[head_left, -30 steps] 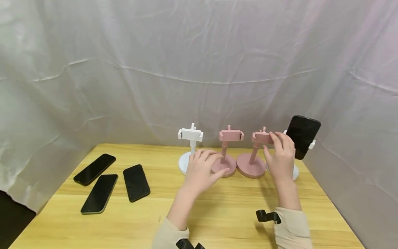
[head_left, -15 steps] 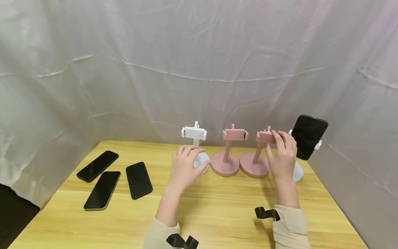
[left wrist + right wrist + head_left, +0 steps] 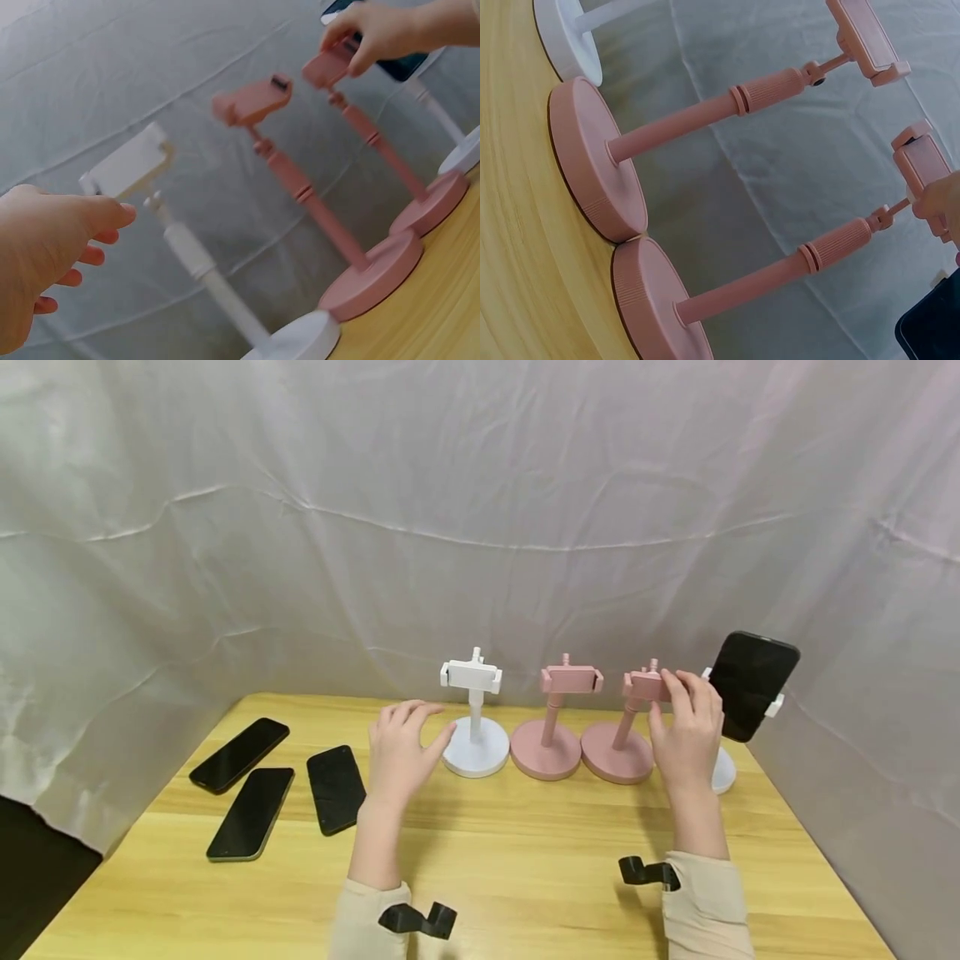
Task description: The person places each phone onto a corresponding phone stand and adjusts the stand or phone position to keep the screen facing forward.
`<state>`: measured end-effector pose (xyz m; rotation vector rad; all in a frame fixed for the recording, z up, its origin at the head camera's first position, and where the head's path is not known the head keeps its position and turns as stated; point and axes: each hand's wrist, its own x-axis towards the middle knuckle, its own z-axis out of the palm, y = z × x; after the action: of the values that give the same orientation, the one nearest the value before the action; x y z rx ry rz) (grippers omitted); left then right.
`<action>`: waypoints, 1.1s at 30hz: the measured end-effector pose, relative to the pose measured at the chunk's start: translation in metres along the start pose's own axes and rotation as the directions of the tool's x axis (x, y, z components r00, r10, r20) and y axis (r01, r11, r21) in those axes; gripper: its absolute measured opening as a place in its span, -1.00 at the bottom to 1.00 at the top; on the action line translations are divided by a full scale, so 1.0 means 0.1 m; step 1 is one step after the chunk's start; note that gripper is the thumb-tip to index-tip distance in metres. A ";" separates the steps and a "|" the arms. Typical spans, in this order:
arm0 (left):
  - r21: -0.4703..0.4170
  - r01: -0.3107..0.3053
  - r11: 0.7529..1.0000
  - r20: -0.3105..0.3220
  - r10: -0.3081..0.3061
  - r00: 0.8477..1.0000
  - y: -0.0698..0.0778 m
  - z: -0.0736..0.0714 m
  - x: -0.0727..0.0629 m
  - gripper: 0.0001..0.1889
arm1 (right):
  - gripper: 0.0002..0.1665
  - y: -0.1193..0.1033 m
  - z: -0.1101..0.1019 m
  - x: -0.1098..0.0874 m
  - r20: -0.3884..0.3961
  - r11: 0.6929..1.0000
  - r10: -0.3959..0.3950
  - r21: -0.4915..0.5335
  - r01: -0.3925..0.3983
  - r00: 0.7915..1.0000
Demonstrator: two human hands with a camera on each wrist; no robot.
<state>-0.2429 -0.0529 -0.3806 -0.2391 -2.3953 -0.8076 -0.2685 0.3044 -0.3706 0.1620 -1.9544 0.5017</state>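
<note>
With thumb and fingers, my right hand [image 3: 688,739] grips the right end of the clamp on the right pink phone stand [image 3: 617,756]. The right wrist view catches only part of that hand [image 3: 941,202], at the clamp's edge. My left hand [image 3: 397,756] is held in the air, fingers loosely bent with nothing in them. It lies between the white phone stand [image 3: 476,750] and a black phone [image 3: 335,789] on the table. A second pink phone stand [image 3: 546,752] stands between the white one and the gripped one.
At far right, another white stand [image 3: 723,771], partly hidden by my right hand, holds a tilted black phone [image 3: 753,685]. Two more phones, one upper [image 3: 240,755] and one lower [image 3: 251,815], lie at the left of the wooden table [image 3: 525,877]. A grey curtain [image 3: 450,527] hangs behind.
My left hand has moved left, from in front of the left pink stand past the white stand towards the phones. My right hand keeps its grip on the right pink stand. The view shifted slightly.
</note>
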 end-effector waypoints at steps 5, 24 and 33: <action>0.012 0.072 0.997 0.005 -0.072 0.997 -0.18 -0.04 0.01 -0.61 | -0.52 -0.03 -0.01 0.00 -0.008 1.000 0.006 0.004 -0.005 1.000; 0.010 0.337 0.941 -0.042 -0.337 0.941 -0.71 -0.04 -0.10 -0.47 | -0.53 -0.05 -0.03 0.02 0.047 1.000 0.002 -0.029 0.000 0.999; -0.023 0.450 0.893 -0.119 -0.449 0.886 -0.90 0.05 -0.16 -0.49 | -0.54 -0.05 -0.03 0.02 0.038 1.000 0.016 -0.014 -0.015 0.999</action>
<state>-0.2630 -0.1219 -0.4381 0.3777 -2.3639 -0.9871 -0.2649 0.3013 -0.3667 0.1487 -1.9973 0.4979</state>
